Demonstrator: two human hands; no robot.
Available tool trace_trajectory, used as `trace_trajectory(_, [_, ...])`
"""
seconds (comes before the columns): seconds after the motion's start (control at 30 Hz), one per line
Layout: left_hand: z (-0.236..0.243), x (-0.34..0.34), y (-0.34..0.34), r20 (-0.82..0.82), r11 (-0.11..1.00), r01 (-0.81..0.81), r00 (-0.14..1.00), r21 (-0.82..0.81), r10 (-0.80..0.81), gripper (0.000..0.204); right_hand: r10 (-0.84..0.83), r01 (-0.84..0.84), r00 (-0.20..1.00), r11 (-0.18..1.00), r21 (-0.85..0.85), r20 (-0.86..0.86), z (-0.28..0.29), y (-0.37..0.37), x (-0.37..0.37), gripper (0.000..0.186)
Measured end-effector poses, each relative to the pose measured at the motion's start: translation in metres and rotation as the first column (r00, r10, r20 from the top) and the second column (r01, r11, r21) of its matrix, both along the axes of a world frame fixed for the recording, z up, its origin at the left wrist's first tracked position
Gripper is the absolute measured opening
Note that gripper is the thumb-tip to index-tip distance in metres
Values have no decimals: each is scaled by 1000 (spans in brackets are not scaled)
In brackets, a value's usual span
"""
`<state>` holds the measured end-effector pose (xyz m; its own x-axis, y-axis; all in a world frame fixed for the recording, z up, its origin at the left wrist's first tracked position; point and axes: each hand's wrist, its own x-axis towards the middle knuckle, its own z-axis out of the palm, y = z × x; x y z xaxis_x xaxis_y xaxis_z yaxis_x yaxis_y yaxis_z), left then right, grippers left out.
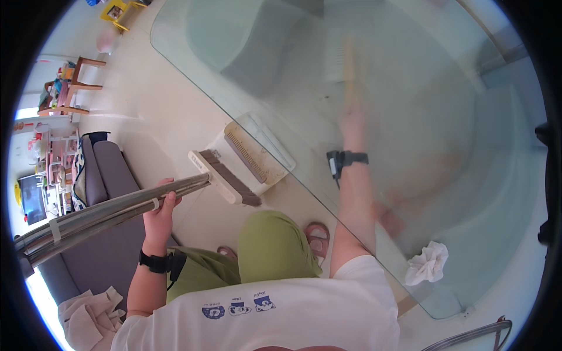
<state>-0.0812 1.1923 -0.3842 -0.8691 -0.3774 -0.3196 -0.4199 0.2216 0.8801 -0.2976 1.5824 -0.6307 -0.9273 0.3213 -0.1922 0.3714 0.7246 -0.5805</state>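
My left hand (161, 213) is closed round the grey metal handle (117, 207) of a broom. The broom head (225, 178), pale with grey-brown bristles, stands against the front of a white dustpan (246, 155). Brown dirt lies on the pan near its comb-like teeth. My right arm reaches beneath a glass tabletop, and my right hand (353, 120) shows hazily through it. That hand is closed on a yellowish long-handled brush (350, 67), whose bristles seem to face left. Blur from the glass hides the finer detail of its fingers.
The glass tabletop (281, 105) fills the right side, with its edge over my right forearm. A crumpled white tissue (427, 263) lies on it. To the left are a grey sofa (114, 175), a beige cloth (91, 316) and a wooden chair (76, 88). Pale tiles (152, 99) cover the floor.
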Motion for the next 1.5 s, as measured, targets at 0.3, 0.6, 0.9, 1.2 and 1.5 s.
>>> trace_trajectory(0.3, [4, -2, 2, 17, 996, -70, 997, 58, 70, 28, 321, -189, 935, 812, -553, 152, 142, 53, 171, 50])
trace_trajectory(0.6, [-7, -4, 3, 53, 964, -230, 973, 135, 225, 30, -488, 85, 864, 375, -923, -119, 110, -5, -6, 38])
trace_trajectory(0.9, [-18, -2, -5, 81, 976, -206, 976, 68, 200, 30, -346, 101, 914, 700, -707, -212, 27, -75, -107, 36])
trace_trajectory(1.2, [-27, -2, -16, 58, 995, -35, 998, 93, 30, 30, 127, -146, 989, 925, -352, -77, 72, -42, -64, 37])
trace_trajectory(1.5, [-34, -3, -15, 88, 984, -49, 996, 172, 34, 30, 221, -119, 960, 877, -465, 170, 146, 48, 211, 48])
